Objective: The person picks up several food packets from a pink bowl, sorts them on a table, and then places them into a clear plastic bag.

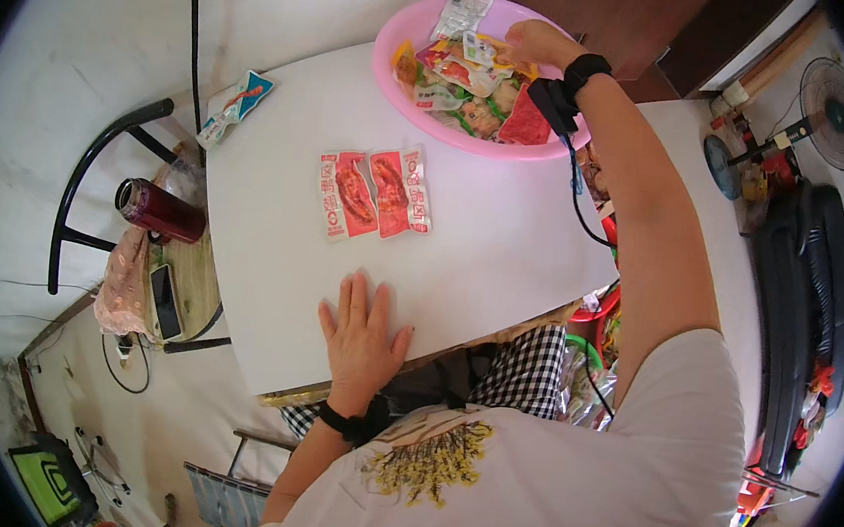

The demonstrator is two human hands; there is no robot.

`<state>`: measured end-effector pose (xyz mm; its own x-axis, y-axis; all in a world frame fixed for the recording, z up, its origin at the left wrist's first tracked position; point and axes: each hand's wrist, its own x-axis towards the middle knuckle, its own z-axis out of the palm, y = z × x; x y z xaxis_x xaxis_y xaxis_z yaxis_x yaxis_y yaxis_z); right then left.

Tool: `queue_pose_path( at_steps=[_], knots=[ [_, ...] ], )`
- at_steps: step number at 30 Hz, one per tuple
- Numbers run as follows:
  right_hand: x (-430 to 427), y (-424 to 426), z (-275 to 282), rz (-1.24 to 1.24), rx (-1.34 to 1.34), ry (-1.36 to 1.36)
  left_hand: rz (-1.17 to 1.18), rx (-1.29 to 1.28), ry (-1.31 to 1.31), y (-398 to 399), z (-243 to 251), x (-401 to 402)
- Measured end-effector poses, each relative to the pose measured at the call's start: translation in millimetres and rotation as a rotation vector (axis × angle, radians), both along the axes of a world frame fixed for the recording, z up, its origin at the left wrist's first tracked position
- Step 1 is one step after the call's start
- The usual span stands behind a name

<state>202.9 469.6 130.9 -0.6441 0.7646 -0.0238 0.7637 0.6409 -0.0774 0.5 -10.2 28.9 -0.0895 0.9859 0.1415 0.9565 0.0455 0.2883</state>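
My left hand [366, 334] lies palm down on the white tabletop [278, 273], fingers spread and nothing under it that I can see. Beyond its fingertips, two red-and-white snack packets [345, 196] rest side by side, bearing pictures of food and writing. My right hand [543, 44] reaches into a pink plastic basin [463, 141] at the far side of the table. Its curled fingers are at the heap of sealed food packets [476, 80] there; whether they grip one is hidden. A silvery packet [463, 11] leans on the basin's far rim.
Another packet [236, 108], blue and white, sits at the table's far-left edge. On a chair at the left are a dark red thermos [163, 209] without its lid and a phone [166, 301]. A black cable [577, 209] hangs from my right wrist. A standing fan [834, 111] is at right.
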Motion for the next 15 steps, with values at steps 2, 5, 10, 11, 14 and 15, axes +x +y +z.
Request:
queue_pose_path(
  at_steps=[2, 5, 10, 11, 14, 15],
  knots=[
    [-13.3, 0.9, -13.2, 0.015, -0.022, 0.010, 0.020, -0.027, -0.016, -1.5, -0.5, -1.0],
    [-37.9, -21.0, -14.8, -0.064, -0.212, 0.066, 0.044, -0.053, -0.025, -4.4, -2.3, -3.2],
    [-64.4, -21.8, -12.6, -0.150, -0.408, -0.120, 0.036, -0.069, -0.030, -1.2, -0.5, -2.8],
    [-65.7, -22.2, -10.8, -0.074, -0.294, -0.147, 0.033, -0.063, -0.030, -1.3, -0.4, -3.1],
    [-62.4, -15.6, -17.0, 0.012, -0.064, -0.150, 0.027, -0.057, -0.042, 0.0, 0.3, -3.6],
    [-56.8, -11.1, -20.5, 0.019, 0.049, -0.124, 0.023, -0.059, -0.052, 0.2, 1.4, -3.2]
  ],
)
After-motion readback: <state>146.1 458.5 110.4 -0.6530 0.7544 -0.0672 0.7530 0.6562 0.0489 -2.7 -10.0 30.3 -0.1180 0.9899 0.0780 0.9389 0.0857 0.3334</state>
